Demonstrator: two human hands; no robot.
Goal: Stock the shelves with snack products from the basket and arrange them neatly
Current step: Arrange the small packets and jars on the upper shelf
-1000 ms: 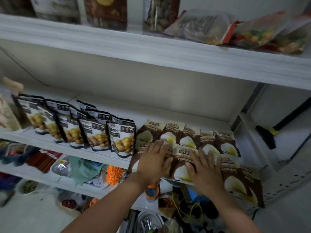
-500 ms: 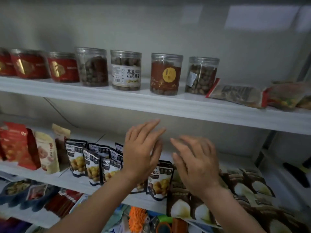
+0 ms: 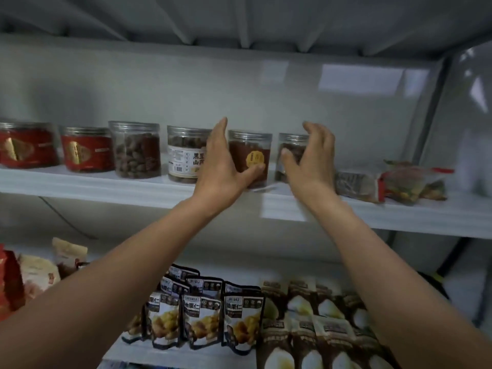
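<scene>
Where the view is nearest, on the lower shelf (image 3: 173,354), black pouches (image 3: 202,323) of yellow nuts are stood upright in rows. Brown pouches (image 3: 319,328) are laid overlapping just beside them on the right. A red bag (image 3: 9,280) and a beige bag (image 3: 37,275) are seen at that shelf's left end. Both bare forearms are raised over the pouches to the upper shelf (image 3: 106,186), where the hands are held apart. The left hand (image 3: 221,166) is spread with straight fingers along the left side of a brown jar (image 3: 250,153) with a round yellow label, its thumb laid against the jar's front. The right hand (image 3: 311,161) is cupped at the end jar (image 3: 291,145); whether that jar is gripped cannot be told. Further left, a white-labelled jar (image 3: 183,155), a clear jar (image 3: 137,153) of nuts and two red jars (image 3: 26,145) are lined up. Flat packets (image 3: 356,185) are laid at the right end.
</scene>
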